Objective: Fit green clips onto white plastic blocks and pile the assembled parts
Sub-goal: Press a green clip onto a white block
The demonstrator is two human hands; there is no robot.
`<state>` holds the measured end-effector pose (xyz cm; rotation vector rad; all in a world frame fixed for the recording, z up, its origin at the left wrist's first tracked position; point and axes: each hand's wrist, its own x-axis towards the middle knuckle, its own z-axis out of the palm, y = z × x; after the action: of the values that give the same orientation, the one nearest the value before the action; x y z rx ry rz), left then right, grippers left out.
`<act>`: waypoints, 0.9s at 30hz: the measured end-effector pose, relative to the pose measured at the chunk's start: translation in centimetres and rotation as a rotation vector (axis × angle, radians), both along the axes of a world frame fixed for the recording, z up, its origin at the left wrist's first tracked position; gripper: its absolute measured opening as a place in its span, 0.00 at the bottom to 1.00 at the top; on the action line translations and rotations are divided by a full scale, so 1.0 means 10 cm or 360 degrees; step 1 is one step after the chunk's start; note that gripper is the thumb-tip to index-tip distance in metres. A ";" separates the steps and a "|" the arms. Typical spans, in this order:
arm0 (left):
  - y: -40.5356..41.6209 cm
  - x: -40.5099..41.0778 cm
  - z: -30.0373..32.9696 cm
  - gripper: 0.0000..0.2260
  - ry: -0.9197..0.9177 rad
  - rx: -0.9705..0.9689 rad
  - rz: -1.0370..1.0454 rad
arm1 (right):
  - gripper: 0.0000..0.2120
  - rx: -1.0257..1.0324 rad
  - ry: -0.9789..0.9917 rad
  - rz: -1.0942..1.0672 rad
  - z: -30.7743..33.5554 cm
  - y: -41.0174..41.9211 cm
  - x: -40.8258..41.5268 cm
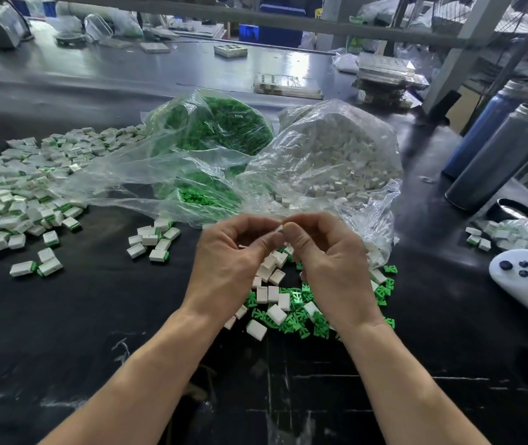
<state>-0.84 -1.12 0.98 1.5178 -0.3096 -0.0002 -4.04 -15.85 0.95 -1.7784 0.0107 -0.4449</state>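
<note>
Both hands, left hand [233, 252] and right hand [323, 252], pinch one white block [280, 228] between them; the assembled pile [12, 194] lies at 10 o'clock, nearer the left hand.

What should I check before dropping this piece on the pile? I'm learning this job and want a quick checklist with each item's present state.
1. Part held securely: ok, left hand and right hand both pinch a small white piece between fingertips.
2. Green clip seated on it: cannot tell, fingers hide it.
3. Room on the assembled pile to the left: ok.
4. Loose white blocks within reach: ok, lying under the hands.
5. Loose green clips within reach: ok, scattered beside the blocks.
6. Supply bags stocked: ok, clip bag and block bag look full.
</note>
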 end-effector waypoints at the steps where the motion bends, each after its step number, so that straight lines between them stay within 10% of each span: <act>1: 0.01 0.01 -0.01 0.05 0.0002 0.0034 0.0017 | 0.02 -0.0023 0.0008 -0.0015 -0.01 0.00 0.00; 15: 0.63 0.38 0.00 0.01 0.0101 0.1412 0.0776 | 0.09 -0.0254 0.0337 -0.0068 -0.08 -0.07 0.00; 27: 0.52 0.41 -0.05 0.07 -0.0273 0.1773 0.0825 | 0.09 -0.0463 0.0413 0.0017 -0.05 -0.17 -0.04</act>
<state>3.31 4.05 0.48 2.6786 -0.0129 0.4321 -4.44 -17.51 0.49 -2.1119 0.1244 -0.2120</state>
